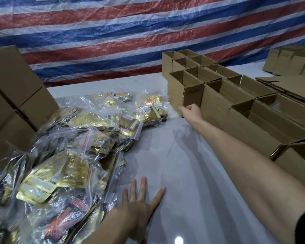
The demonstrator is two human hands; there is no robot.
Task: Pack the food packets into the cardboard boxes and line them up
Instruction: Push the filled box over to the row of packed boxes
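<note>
Striped tarp (148, 32), cartons (12, 95) beside packets (74, 147), box (183, 90) gripped

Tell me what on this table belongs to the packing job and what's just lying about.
Job: food packets; open cardboard boxes; right hand at the corner box; left hand flat on the table.
Lying about: closed cartons; flattened cardboard; striped tarpaulin.

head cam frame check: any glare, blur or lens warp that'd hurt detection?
Head view: hard white glare spot on the table near the bottom edge; glints all over the bagged packets, masking print; soft overlapping arm shadows on the table; wide-angle stretch towards the edges, right forearm ballooned; packets at the left edge and stacked boxes far right smeared; open boxes mid-frame fairly sharp.
</note>
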